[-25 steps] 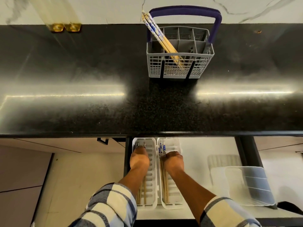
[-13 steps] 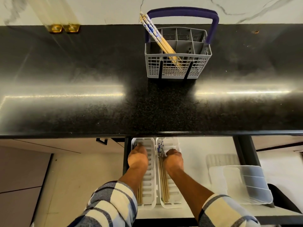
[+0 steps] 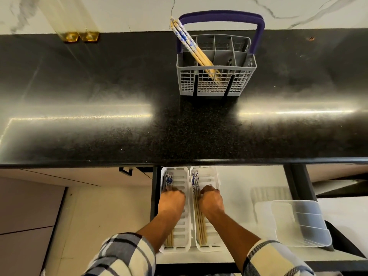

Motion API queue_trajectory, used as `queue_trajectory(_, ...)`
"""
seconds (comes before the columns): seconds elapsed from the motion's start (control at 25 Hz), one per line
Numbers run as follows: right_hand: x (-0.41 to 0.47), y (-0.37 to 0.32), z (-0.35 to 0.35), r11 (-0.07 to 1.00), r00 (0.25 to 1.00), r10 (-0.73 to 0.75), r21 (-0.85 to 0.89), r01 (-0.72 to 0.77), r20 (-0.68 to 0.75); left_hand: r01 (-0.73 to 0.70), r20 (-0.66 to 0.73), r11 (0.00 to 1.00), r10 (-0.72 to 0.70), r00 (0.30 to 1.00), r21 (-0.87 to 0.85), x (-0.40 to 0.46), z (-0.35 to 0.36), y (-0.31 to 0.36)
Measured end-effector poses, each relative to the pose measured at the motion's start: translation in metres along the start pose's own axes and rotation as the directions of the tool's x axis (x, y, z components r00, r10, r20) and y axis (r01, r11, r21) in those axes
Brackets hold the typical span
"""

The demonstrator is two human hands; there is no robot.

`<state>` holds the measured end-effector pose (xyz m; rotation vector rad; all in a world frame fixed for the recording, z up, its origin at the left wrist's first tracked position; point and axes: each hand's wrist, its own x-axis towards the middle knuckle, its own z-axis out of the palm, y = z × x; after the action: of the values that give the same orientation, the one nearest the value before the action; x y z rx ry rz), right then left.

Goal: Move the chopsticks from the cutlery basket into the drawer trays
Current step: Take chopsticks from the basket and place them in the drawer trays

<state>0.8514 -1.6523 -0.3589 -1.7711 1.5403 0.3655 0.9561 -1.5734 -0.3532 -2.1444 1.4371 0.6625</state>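
Down in the open drawer, both hands curl loosely: left hand (image 3: 171, 200) on chopsticks (image 3: 168, 180) in the left tray (image 3: 184, 216), right hand (image 3: 211, 200) in the right tray (image 3: 214, 176); whether either grips them I cannot tell.

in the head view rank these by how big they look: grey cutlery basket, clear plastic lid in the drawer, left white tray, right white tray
1. Grey plastic cutlery basket with the purple handle.
2. Clear plastic lid, at the drawer's right.
3. Left white slotted tray and right white slotted tray: they look alike, unranked.

The basket versus lid ranking is unsure, since the lid lies nearer the camera.
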Motion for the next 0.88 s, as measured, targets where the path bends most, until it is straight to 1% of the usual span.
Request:
queue_trajectory(0.08,0.000,0.004,-0.001,0.999,0.999,-0.028,0.016,0.027,0.026,-0.060,-0.051,0.979,0.071,0.996,0.195,-0.005,0.005,-0.003)
queue_trajectory(0.16,0.000,0.007,-0.003,0.998,0.998,-0.050,0.030,0.049,0.038,-0.076,-0.055,0.958,0.095,0.994,0.278,-0.008,0.010,-0.007)
queue_trajectory(0.4,0.002,0.010,-0.001,0.996,0.996,-0.087,0.005,0.087,0.023,-0.048,-0.040,0.957,0.062,0.997,0.288,-0.014,0.017,-0.010)
queue_trajectory(0.56,-0.001,0.011,-0.003,0.994,0.993,-0.111,-0.009,0.112,0.032,-0.064,-0.061,0.958,0.084,0.995,0.280,-0.017,0.017,-0.012)
queue_trajectory(0.68,-0.009,0.011,-0.007,0.991,0.991,-0.130,0.028,0.130,0.013,-0.102,-0.086,0.981,0.117,0.989,0.167,-0.017,0.007,-0.019)
queue_trajectory(0.76,-0.018,0.006,-0.018,0.984,0.985,-0.173,0.047,0.172,0.015,-0.178,-0.050,0.984,0.178,0.983,0.003,-0.025,-0.016,-0.027)
queue_trajectory(0.84,-0.028,-0.006,-0.043,0.959,0.959,-0.280,0.049,0.278,0.052,-0.285,0.007,0.937,0.292,0.956,-0.201,-0.036,-0.055,-0.041)
queue_trajectory(0.88,-0.034,-0.015,-0.060,0.936,0.933,-0.351,0.038,0.349,0.082,-0.315,0.006,0.898,0.332,0.943,-0.307,-0.042,-0.080,-0.049)
